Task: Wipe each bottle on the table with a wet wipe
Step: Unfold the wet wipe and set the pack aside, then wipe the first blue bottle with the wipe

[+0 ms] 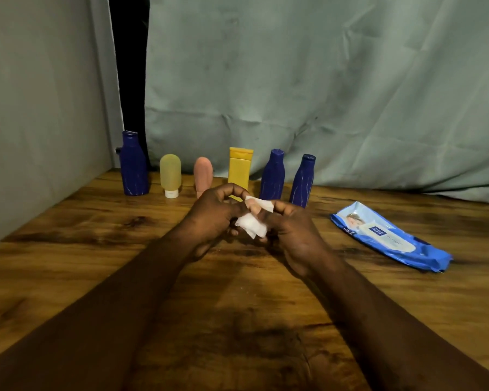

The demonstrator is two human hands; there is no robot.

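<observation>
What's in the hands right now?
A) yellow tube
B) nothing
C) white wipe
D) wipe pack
C: the left hand and right hand both grip a white wipe between them. The yellow tube stands in the row behind, and the wipe pack lies on the table to the right, with neither hand on it.

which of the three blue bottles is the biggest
The blue bottle at the left end of the row: taller and wider than the other two blue bottles, which stand side by side at the right end.
</observation>
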